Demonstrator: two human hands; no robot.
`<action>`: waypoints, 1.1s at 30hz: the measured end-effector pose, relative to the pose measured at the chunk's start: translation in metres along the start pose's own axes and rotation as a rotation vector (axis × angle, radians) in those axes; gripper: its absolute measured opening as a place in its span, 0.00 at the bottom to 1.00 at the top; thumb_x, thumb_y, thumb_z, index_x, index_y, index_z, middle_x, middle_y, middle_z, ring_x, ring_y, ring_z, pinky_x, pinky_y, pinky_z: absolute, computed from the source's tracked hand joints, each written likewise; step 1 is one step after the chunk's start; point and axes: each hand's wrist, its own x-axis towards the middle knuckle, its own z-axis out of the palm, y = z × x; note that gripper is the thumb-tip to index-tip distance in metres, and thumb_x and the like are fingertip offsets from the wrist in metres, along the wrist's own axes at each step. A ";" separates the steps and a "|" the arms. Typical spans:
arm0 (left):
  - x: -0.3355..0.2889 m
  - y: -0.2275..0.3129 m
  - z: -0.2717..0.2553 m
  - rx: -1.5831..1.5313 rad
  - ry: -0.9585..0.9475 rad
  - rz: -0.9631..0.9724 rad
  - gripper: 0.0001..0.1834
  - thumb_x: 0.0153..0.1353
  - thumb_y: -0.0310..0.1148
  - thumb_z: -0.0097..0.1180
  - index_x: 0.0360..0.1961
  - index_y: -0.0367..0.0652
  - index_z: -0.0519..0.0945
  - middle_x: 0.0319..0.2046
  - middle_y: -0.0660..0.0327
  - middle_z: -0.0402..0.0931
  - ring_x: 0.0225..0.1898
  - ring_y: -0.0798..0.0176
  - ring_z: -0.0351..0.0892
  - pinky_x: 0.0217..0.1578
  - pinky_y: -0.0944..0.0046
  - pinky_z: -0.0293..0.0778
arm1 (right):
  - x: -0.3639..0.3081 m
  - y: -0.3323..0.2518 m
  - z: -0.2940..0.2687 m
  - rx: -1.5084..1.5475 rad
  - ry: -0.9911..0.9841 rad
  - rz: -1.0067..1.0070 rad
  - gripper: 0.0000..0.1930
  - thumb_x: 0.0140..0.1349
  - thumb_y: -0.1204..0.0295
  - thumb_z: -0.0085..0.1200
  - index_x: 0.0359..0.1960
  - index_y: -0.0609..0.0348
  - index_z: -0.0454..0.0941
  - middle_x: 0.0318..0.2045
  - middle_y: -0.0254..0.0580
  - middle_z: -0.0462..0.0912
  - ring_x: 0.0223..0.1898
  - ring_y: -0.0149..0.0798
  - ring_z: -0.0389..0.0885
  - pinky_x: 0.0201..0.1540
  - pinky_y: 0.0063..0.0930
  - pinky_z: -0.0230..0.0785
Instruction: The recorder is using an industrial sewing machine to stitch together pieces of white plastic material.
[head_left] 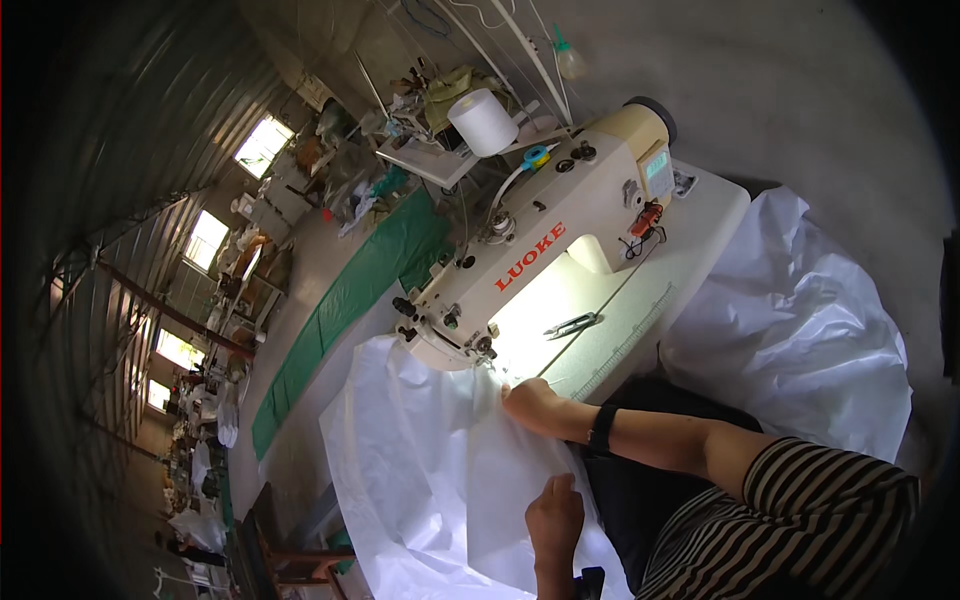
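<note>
White, slightly glossy sheeting (410, 460) runs under the needle end of a sewing machine (545, 245) and hangs down toward my lap. My right hand (535, 405), wearing a black wristband, is closed in a pinch at the sheeting's edge, close to the presser foot. Lower down, my left hand (555, 515) is curled closed over the same sheeting; what its fingertips grip is partly hidden. A pair of thread snips (573, 325) lies on the lit machine bed, beyond my right hand.
A white thread cone (483, 122) stands behind the machine. More white sheeting (790, 310) is bunched at the right. Green cloth (345, 310) stretches along the left beyond the table. Cluttered benches (225, 330) line the windowed wall. A small red-handled item (645, 218) rests against the machine's body.
</note>
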 end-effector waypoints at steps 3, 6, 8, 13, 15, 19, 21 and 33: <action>0.002 0.009 0.011 -0.007 -0.035 -0.018 0.10 0.51 0.23 0.52 0.36 0.44 0.76 0.32 0.55 0.79 0.29 0.45 0.79 0.30 0.51 0.76 | -0.008 -0.002 -0.002 0.045 0.035 0.042 0.30 0.59 0.73 0.52 0.64 0.70 0.64 0.16 0.28 0.76 0.16 0.32 0.78 0.12 0.27 0.62; -0.004 0.021 0.026 -0.050 -0.087 -0.090 0.12 0.54 0.26 0.53 0.41 0.45 0.77 0.35 0.55 0.79 0.32 0.45 0.80 0.32 0.50 0.77 | -0.031 -0.006 -0.003 0.082 0.001 0.080 0.30 0.58 0.74 0.51 0.64 0.70 0.64 0.15 0.28 0.76 0.16 0.32 0.77 0.13 0.27 0.62; -0.006 0.026 0.034 -0.065 -0.102 -0.118 0.12 0.55 0.26 0.53 0.42 0.45 0.77 0.36 0.55 0.80 0.32 0.45 0.81 0.32 0.50 0.77 | -0.045 -0.007 -0.004 0.118 -0.029 0.062 0.30 0.58 0.75 0.50 0.64 0.71 0.63 0.16 0.29 0.75 0.17 0.34 0.78 0.15 0.31 0.65; -0.003 0.034 0.021 -0.071 -0.158 -0.110 0.16 0.57 0.28 0.54 0.48 0.44 0.77 0.38 0.54 0.80 0.34 0.45 0.81 0.34 0.51 0.78 | -0.055 0.001 -0.009 0.218 0.003 0.045 0.30 0.59 0.75 0.48 0.64 0.73 0.62 0.17 0.34 0.77 0.18 0.37 0.80 0.17 0.34 0.68; 0.002 0.033 -0.002 -0.098 -0.261 -0.063 0.16 0.58 0.29 0.54 0.49 0.44 0.77 0.39 0.54 0.80 0.34 0.45 0.82 0.36 0.52 0.78 | -0.057 0.001 -0.007 0.249 -0.012 0.052 0.29 0.60 0.75 0.47 0.64 0.74 0.62 0.18 0.36 0.79 0.19 0.38 0.80 0.18 0.35 0.69; 0.040 0.004 -0.038 -0.006 -0.308 0.041 0.16 0.62 0.29 0.54 0.52 0.44 0.77 0.42 0.52 0.81 0.38 0.49 0.82 0.40 0.58 0.77 | -0.076 -0.010 0.003 0.392 0.031 0.042 0.27 0.62 0.73 0.45 0.63 0.74 0.62 0.22 0.41 0.81 0.21 0.44 0.82 0.20 0.38 0.72; 0.077 -0.019 -0.028 0.016 -0.081 0.099 0.19 0.63 0.38 0.54 0.54 0.44 0.76 0.51 0.56 0.77 0.52 0.52 0.78 0.50 0.53 0.75 | -0.090 -0.006 0.001 0.452 0.083 0.021 0.25 0.63 0.72 0.44 0.61 0.74 0.65 0.24 0.43 0.82 0.22 0.46 0.82 0.21 0.39 0.73; 0.094 -0.085 0.047 0.312 -0.077 0.006 0.31 0.60 0.44 0.57 0.64 0.47 0.67 0.67 0.63 0.62 0.71 0.55 0.54 0.68 0.42 0.48 | -0.114 0.407 -0.103 -0.031 1.087 0.655 0.18 0.66 0.71 0.47 0.58 0.53 0.73 0.56 0.51 0.75 0.51 0.57 0.77 0.52 0.45 0.71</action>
